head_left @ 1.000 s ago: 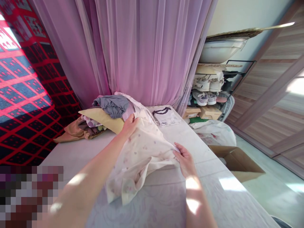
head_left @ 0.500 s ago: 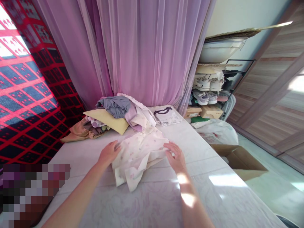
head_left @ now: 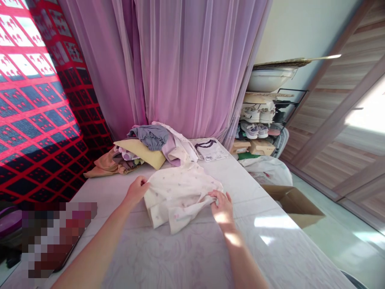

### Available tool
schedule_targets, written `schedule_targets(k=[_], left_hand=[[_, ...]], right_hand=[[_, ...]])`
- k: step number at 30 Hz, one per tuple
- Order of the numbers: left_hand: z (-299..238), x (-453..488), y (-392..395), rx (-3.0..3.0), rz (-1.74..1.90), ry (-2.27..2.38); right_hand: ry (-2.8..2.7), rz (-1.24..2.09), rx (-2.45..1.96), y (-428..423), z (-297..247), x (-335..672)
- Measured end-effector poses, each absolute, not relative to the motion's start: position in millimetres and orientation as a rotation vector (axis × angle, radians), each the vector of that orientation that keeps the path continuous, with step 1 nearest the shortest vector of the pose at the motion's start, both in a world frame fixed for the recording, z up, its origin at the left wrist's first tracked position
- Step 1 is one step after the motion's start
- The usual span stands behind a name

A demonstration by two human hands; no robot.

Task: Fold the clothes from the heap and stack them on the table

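A cream child's top (head_left: 180, 186) with small faint prints lies loosely spread on the pale bed surface (head_left: 180, 257), its lower edge wrinkled and split into flaps. At its left edge, my left hand (head_left: 138, 190) is closed, pinching the cloth. My right hand (head_left: 221, 206) grips the right side, where the fabric bunches under the fingers. The top's far end touches a pile of clothes, including grey-blue elasticated bottoms (head_left: 150, 136) and a yellow folded cloth (head_left: 142, 151).
A folded white shirt with a dark collar (head_left: 210, 150) lies at the far right of the bed. Purple curtains (head_left: 192, 72) hang behind. Beyond the right edge stand a cardboard box (head_left: 303, 206) and a rack with shoes (head_left: 251, 130). A blurred-out item (head_left: 60, 241) is at lower left.
The top has been drawn out flatter and wider between my hands. My right hand has moved slightly down with its edge, and my left fingers have closed at the left edge.
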State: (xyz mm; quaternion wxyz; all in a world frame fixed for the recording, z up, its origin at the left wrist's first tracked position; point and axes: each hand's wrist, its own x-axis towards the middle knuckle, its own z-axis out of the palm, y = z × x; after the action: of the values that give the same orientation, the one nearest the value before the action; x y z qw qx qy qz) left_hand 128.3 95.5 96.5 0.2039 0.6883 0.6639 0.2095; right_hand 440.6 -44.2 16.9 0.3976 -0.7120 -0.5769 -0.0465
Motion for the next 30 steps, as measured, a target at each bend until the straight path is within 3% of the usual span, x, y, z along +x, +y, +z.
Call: schedule_targets(k=[8,13,19,25,30], left_hand=[[94,106,92,2.159,0.545,2.013],[63,120,47,2.469,0.542,1.694],[52,119,38,2.328,0.469,1.664],[66,116,29,2.064,0.722,1.479],[88,102,18,1.847,0.643,1.294]], right_hand=[[-1.767,-0.054,-1.722,-63,39,408],[-1.693,0.028,-1.674,-59,35,408],[-1.51,-0.006,-1.769,-54,24,411],[-1.504,-0.019,-1.689,-62,35,402],[-1.365,0.108,-1.756,-66,43,399]])
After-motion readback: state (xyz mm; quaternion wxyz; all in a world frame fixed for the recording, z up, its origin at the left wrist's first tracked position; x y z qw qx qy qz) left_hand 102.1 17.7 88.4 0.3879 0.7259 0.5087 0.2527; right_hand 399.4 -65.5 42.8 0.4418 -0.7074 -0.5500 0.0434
